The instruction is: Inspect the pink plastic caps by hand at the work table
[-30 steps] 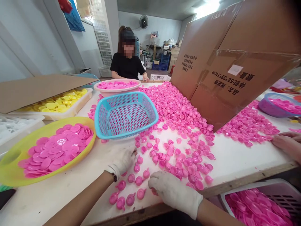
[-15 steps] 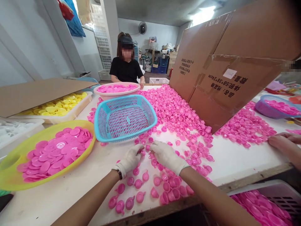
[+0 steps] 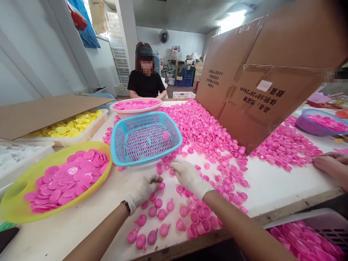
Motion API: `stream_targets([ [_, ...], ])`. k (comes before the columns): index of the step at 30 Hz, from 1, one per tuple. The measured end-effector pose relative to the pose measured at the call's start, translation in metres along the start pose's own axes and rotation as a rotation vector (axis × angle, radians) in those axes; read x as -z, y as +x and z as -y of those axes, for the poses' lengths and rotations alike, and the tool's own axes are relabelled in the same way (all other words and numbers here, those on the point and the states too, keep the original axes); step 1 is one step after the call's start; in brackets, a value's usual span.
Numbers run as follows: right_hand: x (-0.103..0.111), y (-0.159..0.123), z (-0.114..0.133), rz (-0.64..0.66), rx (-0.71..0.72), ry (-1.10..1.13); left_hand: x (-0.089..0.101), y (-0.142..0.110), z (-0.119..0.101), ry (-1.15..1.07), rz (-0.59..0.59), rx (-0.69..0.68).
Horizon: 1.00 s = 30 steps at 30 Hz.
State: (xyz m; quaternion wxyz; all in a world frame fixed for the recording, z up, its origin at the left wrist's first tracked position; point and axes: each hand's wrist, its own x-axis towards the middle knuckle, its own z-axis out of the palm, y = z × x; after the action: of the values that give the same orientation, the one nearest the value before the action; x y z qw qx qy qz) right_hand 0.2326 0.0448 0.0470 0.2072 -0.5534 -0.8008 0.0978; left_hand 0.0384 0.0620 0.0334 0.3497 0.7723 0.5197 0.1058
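Observation:
My left hand (image 3: 143, 188), in a white glove with bare fingertips, is curled low over the table, its fingers closed at a small pink plastic cup (image 3: 162, 186). To its right, my gloved right hand (image 3: 189, 177) reaches in with bent fingers held together; whatever its fingertips may hold is hidden. Just beyond both hands stands a blue plastic basket (image 3: 119, 159) with one pink piece (image 3: 166, 135) inside. Several loose pink cups with small handles (image 3: 151, 237) lie between my forearms, and more cups (image 3: 199, 224) cluster by the table's front edge.
A large heap of pink cups (image 3: 201, 123) spreads beside a tilted cardboard box (image 3: 244, 98). On the left, a yellow basin (image 3: 13, 206) holds pink discs. Opposite sits a person (image 3: 146, 83) in black behind a pink basin (image 3: 136, 113). Another person's hand (image 3: 330, 163) rests at right.
A pink piece now lies in the blue basket, which held none before. My left hand has drawn back toward me and left, away from my right hand, which has shifted slightly.

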Motion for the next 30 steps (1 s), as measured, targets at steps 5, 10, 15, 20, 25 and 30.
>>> stream_targets([
  [5,-0.029,-0.003,-0.002,0.157,-0.086,-0.235,-0.001,0.003,0.003,0.096,-0.035,0.005],
  [10,-0.031,-0.008,-0.008,0.186,-0.057,-0.105,-0.003,0.000,0.020,0.235,-0.156,-0.137],
  [15,-0.037,-0.005,-0.018,0.202,-0.091,-0.073,-0.007,0.019,0.012,0.359,-0.232,-0.217],
  [20,-0.044,0.016,-0.016,0.097,-0.160,-0.167,-0.018,0.043,0.009,0.326,-0.200,-0.327],
  [25,-0.045,0.029,-0.010,0.117,-0.163,-0.213,-0.030,0.032,0.020,0.283,-0.183,-0.367],
  [30,-0.035,0.021,-0.017,0.160,-0.133,-0.172,-0.023,0.024,0.020,0.178,-0.158,-0.273],
])
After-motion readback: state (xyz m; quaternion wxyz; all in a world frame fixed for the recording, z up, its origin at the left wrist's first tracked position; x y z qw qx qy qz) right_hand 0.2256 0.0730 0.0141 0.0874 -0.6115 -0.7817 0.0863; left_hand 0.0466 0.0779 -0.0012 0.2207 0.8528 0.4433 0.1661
